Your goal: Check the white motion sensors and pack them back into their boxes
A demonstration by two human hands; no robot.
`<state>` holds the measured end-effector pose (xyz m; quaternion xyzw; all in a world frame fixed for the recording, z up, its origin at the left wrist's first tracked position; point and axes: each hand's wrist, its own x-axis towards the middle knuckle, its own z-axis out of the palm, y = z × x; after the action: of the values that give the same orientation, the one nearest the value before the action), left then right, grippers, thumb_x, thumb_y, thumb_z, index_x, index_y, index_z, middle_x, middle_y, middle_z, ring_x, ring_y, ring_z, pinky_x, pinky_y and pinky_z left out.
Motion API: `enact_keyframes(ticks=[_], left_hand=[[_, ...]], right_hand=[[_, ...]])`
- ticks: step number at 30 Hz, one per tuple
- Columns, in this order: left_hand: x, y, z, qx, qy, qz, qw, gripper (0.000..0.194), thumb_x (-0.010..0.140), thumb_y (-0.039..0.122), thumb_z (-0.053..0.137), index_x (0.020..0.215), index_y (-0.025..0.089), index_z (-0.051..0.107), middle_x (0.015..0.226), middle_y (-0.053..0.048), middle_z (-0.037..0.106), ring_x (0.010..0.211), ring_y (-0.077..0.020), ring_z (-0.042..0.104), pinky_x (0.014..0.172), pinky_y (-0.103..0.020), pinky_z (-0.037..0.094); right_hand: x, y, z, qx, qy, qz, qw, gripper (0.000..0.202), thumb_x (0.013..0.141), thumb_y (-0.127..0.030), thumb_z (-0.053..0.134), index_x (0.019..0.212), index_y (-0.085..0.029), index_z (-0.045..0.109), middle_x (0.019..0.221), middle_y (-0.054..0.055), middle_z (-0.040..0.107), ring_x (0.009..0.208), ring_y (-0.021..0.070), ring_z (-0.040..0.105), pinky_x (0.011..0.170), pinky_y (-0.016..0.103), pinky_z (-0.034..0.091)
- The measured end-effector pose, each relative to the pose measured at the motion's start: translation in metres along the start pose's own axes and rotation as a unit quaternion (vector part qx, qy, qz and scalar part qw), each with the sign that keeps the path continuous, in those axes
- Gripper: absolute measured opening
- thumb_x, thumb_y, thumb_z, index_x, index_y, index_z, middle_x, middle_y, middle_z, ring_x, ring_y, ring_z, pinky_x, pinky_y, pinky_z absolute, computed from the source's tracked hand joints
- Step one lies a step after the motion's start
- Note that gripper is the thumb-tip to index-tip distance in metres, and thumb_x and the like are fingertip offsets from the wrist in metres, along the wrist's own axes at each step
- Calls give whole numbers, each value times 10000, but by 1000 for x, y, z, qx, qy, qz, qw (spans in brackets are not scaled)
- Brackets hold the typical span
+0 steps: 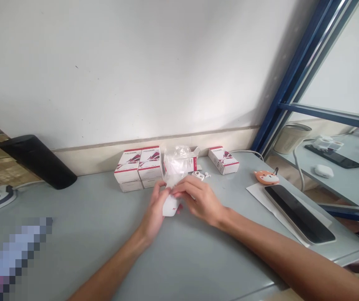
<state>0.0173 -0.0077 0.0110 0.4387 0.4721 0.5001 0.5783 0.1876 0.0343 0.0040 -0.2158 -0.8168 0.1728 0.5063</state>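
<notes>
"While both hands are busy at the bag, what makes this step go well?"

"Working from the left: I'd keep clear of the stacked boxes (138,167) and let my left hand (154,205) only steady the white device (169,205), without pulling. The clear bag (176,163) looks flimsy and would likely snag if tugged, so I'd have my right hand (201,200) work it in small moves, minding the opened box (194,163) and the small white parts (199,175) beside it."

"And the grip, same order?"

"My left is closed around the device: thumb on the near face, fingers passing beneath, tips showing past its right edge. My right is narrow, thumb and fingertips gathered close where the bag meets the device. Whether they pinch or merely rest there, I can't tell."

"Where's the device itself?"

"Between my hands, in front of the opened box, its red mark (174,208) at the end toward me. Whether it touches the table (179,259), I can't tell."
</notes>
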Motion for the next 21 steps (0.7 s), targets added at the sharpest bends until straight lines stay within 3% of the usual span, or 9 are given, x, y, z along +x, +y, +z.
enact_keyframes(ticks=[3,6,8,11,12,14,17,21], left_hand=[[-2,2,1,-17,-2,4,1000,425,974,450,641,1319,279,462,856,17,678,754,-179,627,720,-313,515],[-1,4,1,-92,-23,5,996,343,991,442,615,1274,260,547,929,-9,686,814,-184,629,716,-303,513],[0,5,1,-132,-48,-2,990,315,1007,473,590,1202,227,611,992,-39,702,825,-188,631,723,-312,516],[1,5,0,-142,-61,-18,988,406,1006,540,598,1224,201,650,1059,-76,727,808,-197,646,737,-337,519],[1,6,-1,-137,-57,-17,989,429,994,545,624,1253,204,649,1081,-82,735,815,-202,656,744,-341,519],[2,6,-2,-125,-43,-7,991,444,969,524,686,1304,238,635,1160,-81,743,902,-219,684,790,-342,520],[4,5,-5,-67,-3,31,997,465,936,521,747,1325,290,638,1290,-63,733,1137,-250,679,925,-343,504],[11,2,-10,38,2,87,995,468,915,548,761,1283,265,699,1331,-82,730,1271,-289,639,1049,-365,478]], right_hand=[[-2,-5,1,17,-33,30,999,184,1070,-238,503,1015,-257,678,969,68,723,838,195,669,727,338,545],[-4,-14,3,114,-40,121,985,153,1085,-303,506,1091,-270,655,958,38,707,746,165,668,696,325,565],[-3,-17,4,178,-8,195,965,161,1090,-389,503,1101,-272,613,946,20,678,666,146,651,623,310,567],[0,-15,6,183,99,284,936,253,1034,-506,595,1123,-279,526,1005,15,628,704,146,649,608,301,574],[1,-12,6,181,113,307,928,335,997,-533,649,1169,-285,503,1041,19,620,749,153,659,641,308,587],[2,-5,6,212,75,349,910,508,946,-583,705,1286,-288,471,1112,39,630,856,175,689,743,341,616],[3,9,2,287,-4,369,884,585,939,-619,700,1357,-267,492,1192,79,669,1008,206,706,906,399,609],[5,23,-9,247,13,324,913,743,845,-557,833,1432,-266,482,1272,100,667,1136,238,673,966,417,574]])
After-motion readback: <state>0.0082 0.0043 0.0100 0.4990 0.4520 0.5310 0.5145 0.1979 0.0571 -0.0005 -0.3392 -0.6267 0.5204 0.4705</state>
